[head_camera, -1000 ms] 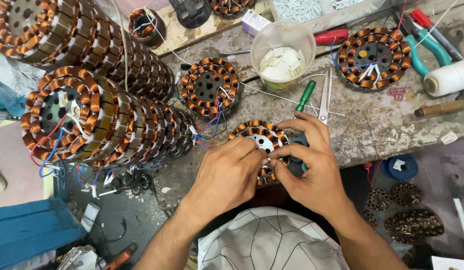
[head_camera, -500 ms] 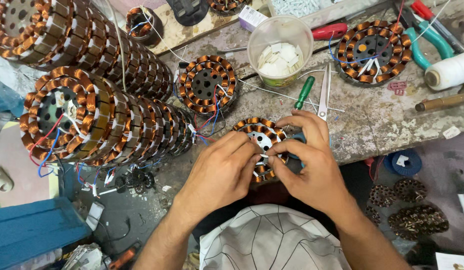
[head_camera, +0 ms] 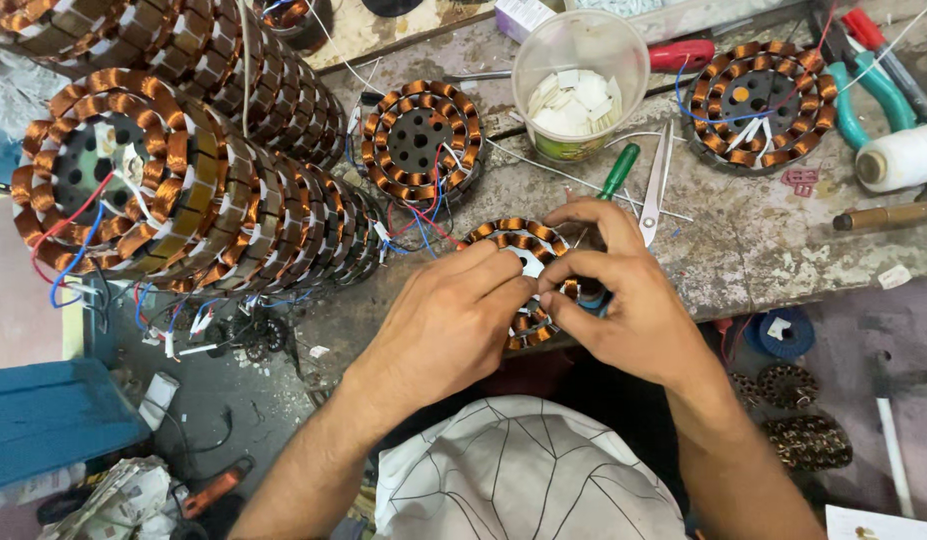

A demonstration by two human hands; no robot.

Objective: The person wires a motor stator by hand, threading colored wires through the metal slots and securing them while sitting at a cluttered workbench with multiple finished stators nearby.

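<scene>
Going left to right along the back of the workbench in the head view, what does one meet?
Row of stacked copper-wound stators → single stator with red and blue leads → clear plastic cup of white slips → another wound stator → white thread spool.

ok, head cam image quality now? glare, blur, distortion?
Head view: soft, even light, no hard glare, only a mild sheen on the copper coils of the stator under the left hand and right hand. Centre sharp. Wide-angle bending at the edges, seen in the stator stack. Floor below the bench darker.
</scene>
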